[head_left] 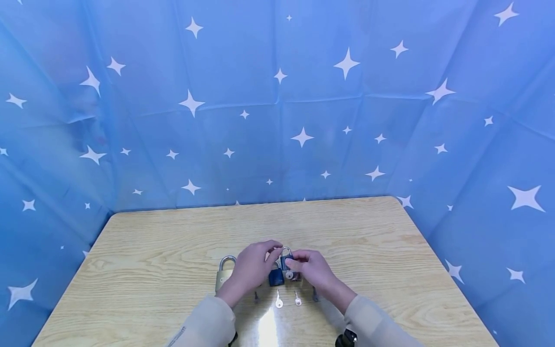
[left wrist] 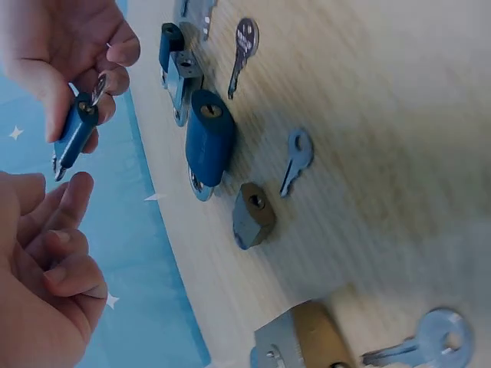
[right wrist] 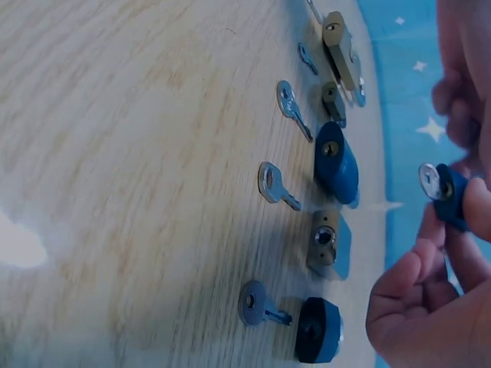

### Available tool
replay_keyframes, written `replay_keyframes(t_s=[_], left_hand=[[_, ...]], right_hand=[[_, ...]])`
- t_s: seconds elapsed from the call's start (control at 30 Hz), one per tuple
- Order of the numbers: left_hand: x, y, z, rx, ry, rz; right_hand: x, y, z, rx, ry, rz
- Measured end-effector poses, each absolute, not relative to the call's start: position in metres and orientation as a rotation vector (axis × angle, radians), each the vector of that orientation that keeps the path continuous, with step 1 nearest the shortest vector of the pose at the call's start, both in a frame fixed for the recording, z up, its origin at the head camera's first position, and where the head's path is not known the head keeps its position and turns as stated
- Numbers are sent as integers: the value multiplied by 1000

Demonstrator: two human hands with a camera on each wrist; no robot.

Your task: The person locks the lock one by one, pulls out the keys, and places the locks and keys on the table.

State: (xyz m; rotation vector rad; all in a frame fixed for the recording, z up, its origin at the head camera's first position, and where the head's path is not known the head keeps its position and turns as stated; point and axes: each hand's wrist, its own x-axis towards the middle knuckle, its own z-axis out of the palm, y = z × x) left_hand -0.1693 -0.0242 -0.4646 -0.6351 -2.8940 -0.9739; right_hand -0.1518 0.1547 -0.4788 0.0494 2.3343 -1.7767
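My right hand (head_left: 315, 268) grips a small blue padlock (left wrist: 75, 132) above the table, thumb on its body. A silver key (right wrist: 430, 181) sits at the padlock's keyhole, on the side facing me. The shackle points away from the key, toward the fingers of my left hand (head_left: 255, 264). In the left wrist view, my left hand has its fingers bent, a fingertip right by the shackle, and nothing in its grasp. Below the hands stand a larger blue padlock (right wrist: 335, 165), a silver padlock (right wrist: 330, 247) and another small blue padlock (right wrist: 317, 330).
To the left are a large brass padlock (head_left: 222, 278) and a small brass padlock (left wrist: 253, 216). Several loose keys lie in a row on my side of the locks, among them a round-headed key (right wrist: 262, 303). The wooden table (head_left: 151, 250) ends at a blue star-patterned curtain (head_left: 243, 130).
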Motion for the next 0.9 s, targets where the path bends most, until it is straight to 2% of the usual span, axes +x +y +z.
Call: replay_keyframes(t_s=[0.63, 0.9], left_hand=[[-138, -11, -490, -369, -2644, -2149], [-137, 4, -496, -102, -2511, -2298]], right_hand=[[-157, 162, -471, 74, 2390, -1717], [-156, 163, -471, 76, 2401, -1703]])
